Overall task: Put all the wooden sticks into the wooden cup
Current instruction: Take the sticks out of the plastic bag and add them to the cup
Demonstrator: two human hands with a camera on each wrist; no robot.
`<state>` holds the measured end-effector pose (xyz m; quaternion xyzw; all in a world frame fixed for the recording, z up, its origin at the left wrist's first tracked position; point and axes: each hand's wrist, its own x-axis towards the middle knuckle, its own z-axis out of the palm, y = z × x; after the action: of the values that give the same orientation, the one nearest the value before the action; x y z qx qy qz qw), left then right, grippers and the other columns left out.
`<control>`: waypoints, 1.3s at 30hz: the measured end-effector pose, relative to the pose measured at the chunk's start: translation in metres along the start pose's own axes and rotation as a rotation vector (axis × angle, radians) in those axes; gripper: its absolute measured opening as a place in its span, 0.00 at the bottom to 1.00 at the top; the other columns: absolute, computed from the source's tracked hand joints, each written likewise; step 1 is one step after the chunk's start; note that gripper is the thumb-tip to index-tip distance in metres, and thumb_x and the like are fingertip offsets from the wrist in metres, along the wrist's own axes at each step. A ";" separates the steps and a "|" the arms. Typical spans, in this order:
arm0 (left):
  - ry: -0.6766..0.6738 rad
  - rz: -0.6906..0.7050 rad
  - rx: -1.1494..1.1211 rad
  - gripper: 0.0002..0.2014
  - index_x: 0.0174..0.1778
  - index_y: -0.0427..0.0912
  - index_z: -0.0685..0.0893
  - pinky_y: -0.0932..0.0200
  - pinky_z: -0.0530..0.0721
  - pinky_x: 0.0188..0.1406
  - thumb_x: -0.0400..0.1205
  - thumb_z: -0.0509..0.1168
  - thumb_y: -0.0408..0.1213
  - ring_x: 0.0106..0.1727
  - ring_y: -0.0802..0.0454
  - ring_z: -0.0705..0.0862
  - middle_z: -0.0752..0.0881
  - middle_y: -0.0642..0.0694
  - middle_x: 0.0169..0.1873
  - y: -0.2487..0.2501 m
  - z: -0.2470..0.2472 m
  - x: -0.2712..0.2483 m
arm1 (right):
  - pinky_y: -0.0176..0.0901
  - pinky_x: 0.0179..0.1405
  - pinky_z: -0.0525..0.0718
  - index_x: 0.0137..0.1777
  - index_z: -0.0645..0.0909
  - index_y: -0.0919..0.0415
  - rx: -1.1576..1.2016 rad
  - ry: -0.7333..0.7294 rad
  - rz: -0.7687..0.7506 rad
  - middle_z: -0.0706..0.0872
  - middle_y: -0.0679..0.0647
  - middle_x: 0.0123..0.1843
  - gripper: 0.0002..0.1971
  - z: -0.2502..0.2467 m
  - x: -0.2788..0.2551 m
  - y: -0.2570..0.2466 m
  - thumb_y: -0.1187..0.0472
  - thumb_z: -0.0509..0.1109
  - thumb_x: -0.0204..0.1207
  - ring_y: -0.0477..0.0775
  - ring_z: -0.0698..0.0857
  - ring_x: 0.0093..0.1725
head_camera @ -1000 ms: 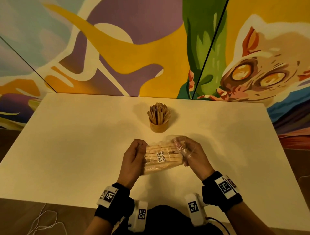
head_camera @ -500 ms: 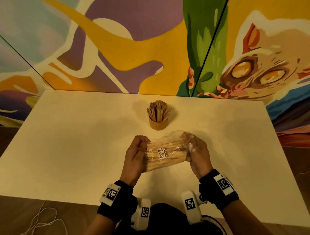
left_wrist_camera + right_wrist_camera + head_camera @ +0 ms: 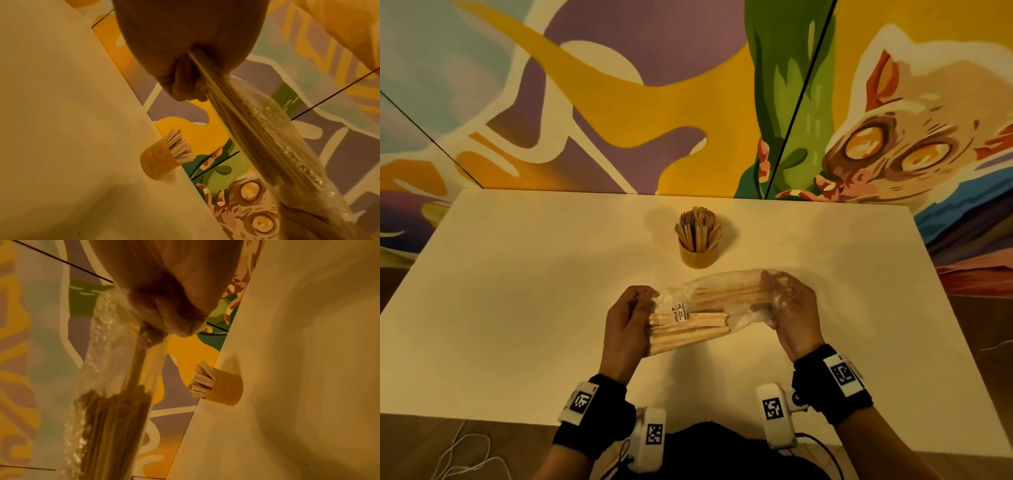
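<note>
— What did my hands hold?
— Left hand [image 3: 625, 325] and right hand [image 3: 789, 308] each gripped the plastic bag [image 3: 709, 308] of wooden sticks [image 3: 688, 329], mid-frame.
— The wooden cup [image 3: 698, 255]?
— On the surface [image 3: 517, 291], above them, full of sticks.

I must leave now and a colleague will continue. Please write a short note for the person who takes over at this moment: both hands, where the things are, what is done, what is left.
Left hand: grips the left end of the clear plastic bag and the wooden sticks inside it.
Right hand: grips the bag's right end, where more sticks show through the plastic.
The bag is held above the white table, on the near side of the wooden cup.
Done: the cup stands upright and is already packed with sticks.
Left: get the sticks out of the bag and into the cup. I cannot tell whether the bag is open yet.
</note>
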<state>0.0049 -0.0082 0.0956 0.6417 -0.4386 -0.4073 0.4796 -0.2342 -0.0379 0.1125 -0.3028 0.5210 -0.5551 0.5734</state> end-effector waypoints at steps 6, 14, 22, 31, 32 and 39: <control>0.006 -0.036 -0.001 0.11 0.44 0.43 0.85 0.60 0.76 0.39 0.87 0.59 0.33 0.39 0.56 0.80 0.85 0.52 0.37 -0.010 -0.007 0.005 | 0.35 0.17 0.64 0.35 0.86 0.60 -0.007 0.036 -0.011 0.82 0.58 0.26 0.08 0.001 0.001 0.002 0.65 0.72 0.76 0.55 0.81 0.20; 0.011 -0.107 -0.002 0.11 0.47 0.40 0.86 0.57 0.74 0.41 0.88 0.59 0.35 0.41 0.53 0.80 0.85 0.45 0.41 -0.038 -0.028 0.006 | 0.38 0.16 0.72 0.35 0.80 0.63 -0.081 0.149 -0.030 0.78 0.64 0.23 0.12 -0.024 0.007 -0.001 0.60 0.70 0.80 0.57 0.76 0.16; 0.091 -0.255 0.037 0.11 0.45 0.43 0.86 0.56 0.69 0.34 0.87 0.59 0.35 0.33 0.49 0.73 0.81 0.46 0.36 -0.093 -0.056 0.011 | 0.40 0.17 0.70 0.38 0.81 0.66 -0.212 0.267 -0.007 0.81 0.63 0.23 0.12 -0.065 0.017 0.020 0.60 0.69 0.81 0.56 0.73 0.16; 0.090 -0.380 0.291 0.09 0.49 0.40 0.82 0.55 0.74 0.34 0.88 0.56 0.35 0.43 0.37 0.81 0.84 0.39 0.41 -0.150 -0.058 0.008 | 0.40 0.18 0.69 0.40 0.81 0.68 -0.275 0.245 0.086 0.81 0.65 0.25 0.13 -0.067 -0.001 0.047 0.59 0.69 0.81 0.56 0.72 0.18; 0.084 -0.404 0.312 0.10 0.52 0.40 0.81 0.54 0.74 0.34 0.88 0.55 0.37 0.44 0.39 0.81 0.84 0.39 0.43 -0.147 -0.056 0.006 | 0.40 0.18 0.69 0.40 0.81 0.69 -0.286 0.217 0.093 0.81 0.66 0.25 0.13 -0.061 -0.002 0.049 0.59 0.69 0.81 0.56 0.73 0.17; -0.132 -0.328 0.713 0.19 0.71 0.42 0.75 0.47 0.77 0.57 0.87 0.59 0.45 0.65 0.38 0.79 0.76 0.39 0.69 -0.162 -0.085 0.017 | 0.40 0.18 0.69 0.36 0.80 0.69 -0.390 -0.016 0.156 0.82 0.66 0.23 0.13 -0.016 0.005 0.060 0.62 0.70 0.80 0.57 0.73 0.14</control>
<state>0.1175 0.0223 -0.0460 0.8019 -0.4740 -0.3411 0.1260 -0.2308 -0.0273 0.0510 -0.3711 0.6360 -0.3952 0.5492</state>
